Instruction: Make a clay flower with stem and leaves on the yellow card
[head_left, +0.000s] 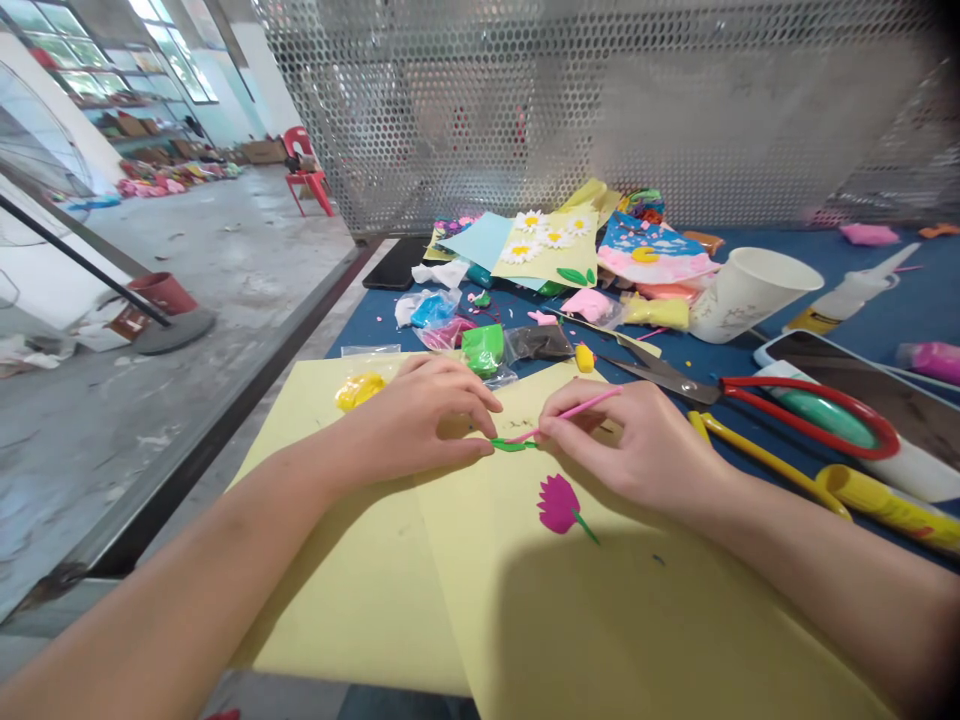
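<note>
A thin pink clay modelling tool (592,403) is pinched in my right hand (637,435), its tip resting on a narrow green clay strip (511,446). My left hand (420,415) holds the strip's left end between thumb and index finger, the other fingers loosely curved above. The strip lies on yellow paper (360,560). Just below, a magenta clay flower (558,503) with a green stem (586,527) lies flat on the same paper. Beyond my left hand is a bag of yellow clay (361,390).
Behind my hands lie bagged green clay (482,350), dark clay (541,343) and a card with white daisies (551,240). On the right are red-handled scissors (817,405), a paper cup (754,290), a glue bottle (847,295), a yellow tube (889,505) and a phone (862,375). A perforated metal panel (525,110) stands behind.
</note>
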